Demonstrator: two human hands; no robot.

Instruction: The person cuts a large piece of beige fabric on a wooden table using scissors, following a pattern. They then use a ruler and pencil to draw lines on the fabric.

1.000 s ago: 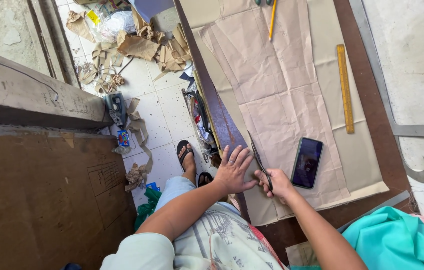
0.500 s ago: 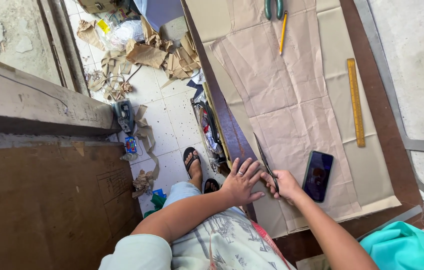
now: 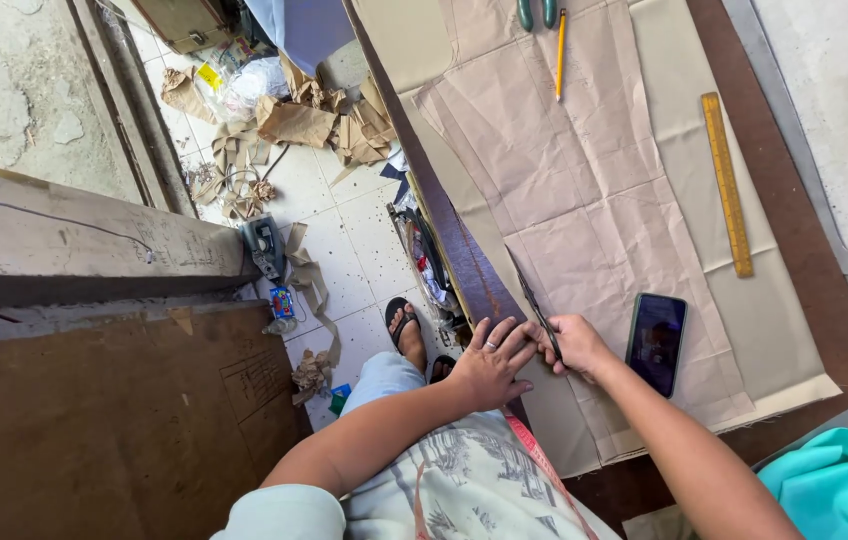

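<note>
Head view: my right hand is closed round the handles of the scissors, whose blades run up and slightly left from the grip, along the left edge of the brown paper pattern near the table's edge. My left hand lies flat, fingers spread, just left of the blades and touching the right hand. A phone sits just right.

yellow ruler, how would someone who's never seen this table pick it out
Start at the brown worktable covered with tan paper pattern. Look to the far right of the paper, beyond the dark phone. There lies the yellow ruler: a long flat marked strip, far wider than the thin yellow pencil nearby.
</note>
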